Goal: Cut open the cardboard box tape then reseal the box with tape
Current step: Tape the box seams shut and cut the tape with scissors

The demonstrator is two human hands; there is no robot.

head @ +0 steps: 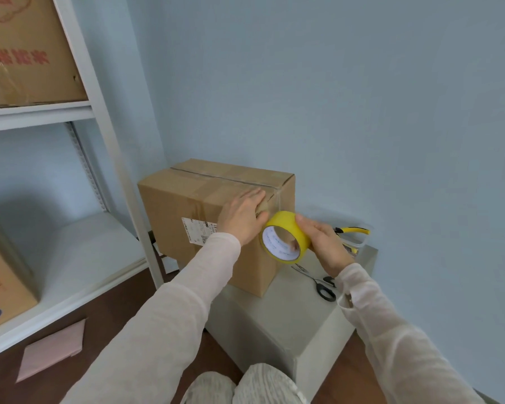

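Block point(289, 312): left hand point(242, 214) presses box point(175, 199); right hand point(324, 243), tape point(287, 225).

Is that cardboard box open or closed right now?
Closed. The cardboard box has its top flaps flat, tape along the seam; the right hand holds the tape roll.

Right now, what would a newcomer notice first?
The yellow tape roll stands out, gripped by the right hand at the near upper corner of the cardboard box. The left hand lies flat on the box beside it. Black-handled scissors lie on the grey block to the right.
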